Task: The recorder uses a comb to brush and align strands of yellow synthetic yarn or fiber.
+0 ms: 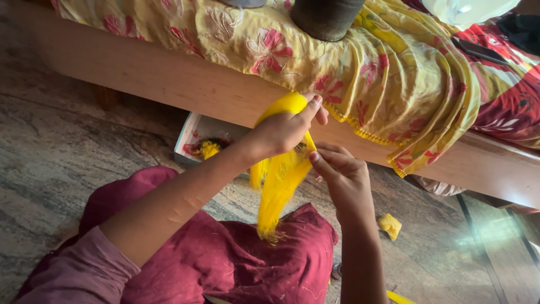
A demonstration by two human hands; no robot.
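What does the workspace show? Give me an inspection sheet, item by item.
Surface: mottled stone floor; the person sits on it in maroon clothes.
Job's things: yellow thread bundle looped over the left hand, its loose end hanging onto the lap.
Clutter: open box with yellow and red bits by the bed; yellow scrap on the floor.
Hands: left hand closed around the bundle's top; right hand pinches strands with its fingers.
Cables: nothing seen.
Surroundings: wooden bed frame, flowered yellow sheet, dark round pot on the bed.
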